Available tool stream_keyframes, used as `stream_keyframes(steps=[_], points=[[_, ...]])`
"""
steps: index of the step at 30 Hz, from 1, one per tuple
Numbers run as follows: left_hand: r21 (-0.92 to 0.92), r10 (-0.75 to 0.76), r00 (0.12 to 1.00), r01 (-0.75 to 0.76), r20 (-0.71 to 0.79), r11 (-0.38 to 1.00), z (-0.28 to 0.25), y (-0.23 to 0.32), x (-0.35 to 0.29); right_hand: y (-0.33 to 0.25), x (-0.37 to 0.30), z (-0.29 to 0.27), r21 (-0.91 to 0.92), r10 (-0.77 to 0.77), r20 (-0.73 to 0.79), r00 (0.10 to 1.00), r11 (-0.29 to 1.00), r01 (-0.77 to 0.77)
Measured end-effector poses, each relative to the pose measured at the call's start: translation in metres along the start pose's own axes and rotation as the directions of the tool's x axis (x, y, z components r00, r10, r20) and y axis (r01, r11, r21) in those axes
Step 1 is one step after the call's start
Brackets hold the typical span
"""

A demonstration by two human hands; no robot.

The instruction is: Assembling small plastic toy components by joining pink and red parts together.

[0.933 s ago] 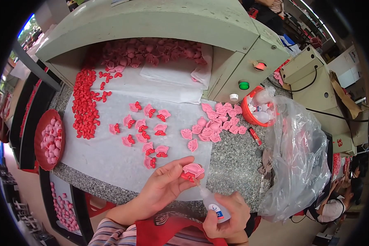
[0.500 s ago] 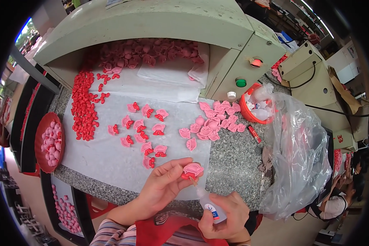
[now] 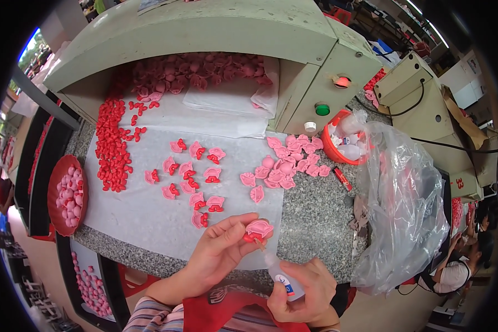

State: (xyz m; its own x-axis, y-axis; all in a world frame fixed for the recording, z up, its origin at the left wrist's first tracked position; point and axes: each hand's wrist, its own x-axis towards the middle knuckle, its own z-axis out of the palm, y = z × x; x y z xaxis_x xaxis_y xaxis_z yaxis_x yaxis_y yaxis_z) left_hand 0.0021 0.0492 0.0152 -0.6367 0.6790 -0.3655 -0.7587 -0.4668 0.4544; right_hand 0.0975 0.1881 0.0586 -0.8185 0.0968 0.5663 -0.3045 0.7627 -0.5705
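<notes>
Between its thumb and fingers, my left hand (image 3: pixel 221 246) holds a pink shell-shaped plastic piece (image 3: pixel 259 228) with a red part (image 3: pixel 253 238) along its lower edge. My right hand (image 3: pixel 310 290) is wrapped round a small translucent glue bottle (image 3: pixel 282 276) with a white and blue label. The bottle's thin nozzle points up at the red part; whether it touches cannot be made out. Beyond my left hand, several pink pieces with red parts attached (image 3: pixel 188 185) are spread on white paper (image 3: pixel 133 221). Plain pink pieces (image 3: pixel 282 169) lie in a loose group to their right.
Loose red parts (image 3: pixel 112 155) cover the paper's left side. A grey-green machine (image 3: pixel 205 33) with an arched opening holds more pink pieces. On the left stands a red basket (image 3: pixel 52 193) of pink balls; at right, an orange basket (image 3: pixel 329 145) of bottles, a red tube (image 3: pixel 342 179) and a clear plastic bag (image 3: pixel 401 221).
The view has shifted very slightly. Both hands keep the same hold, with the nozzle still at the red part of the pink piece.
</notes>
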Motion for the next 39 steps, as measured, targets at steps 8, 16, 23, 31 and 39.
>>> stream_keyframes(steps=[8,16,23,31,39], points=[[-0.010,-0.014,1.000,0.014,0.015,1.000,-0.0014,-0.0013,0.0008,0.0008,-0.0010,0.0008,-0.001,-0.006,-0.008,1.000,1.000,0.006],[-0.008,-0.016,1.000,0.016,0.013,1.000,-0.0008,-0.0025,0.0009,0.0002,0.0003,-0.0015,0.005,-0.013,-0.015,1.000,1.000,0.013],[0.003,-0.027,0.999,0.027,0.018,1.000,0.0004,-0.0040,0.0020,0.0027,0.0003,-0.0040,0.011,-0.002,0.003,1.000,1.000,0.002],[-0.051,-0.057,0.997,0.060,0.048,0.997,-0.0020,-0.0036,0.0018,-0.0001,0.0017,-0.0035,-0.001,0.003,0.021,1.000,1.000,-0.003],[-0.069,-0.078,0.996,0.081,0.049,0.994,-0.0020,-0.0039,0.0020,0.0006,0.0011,-0.0036,0.018,-0.014,-0.015,1.000,1.000,0.014]])
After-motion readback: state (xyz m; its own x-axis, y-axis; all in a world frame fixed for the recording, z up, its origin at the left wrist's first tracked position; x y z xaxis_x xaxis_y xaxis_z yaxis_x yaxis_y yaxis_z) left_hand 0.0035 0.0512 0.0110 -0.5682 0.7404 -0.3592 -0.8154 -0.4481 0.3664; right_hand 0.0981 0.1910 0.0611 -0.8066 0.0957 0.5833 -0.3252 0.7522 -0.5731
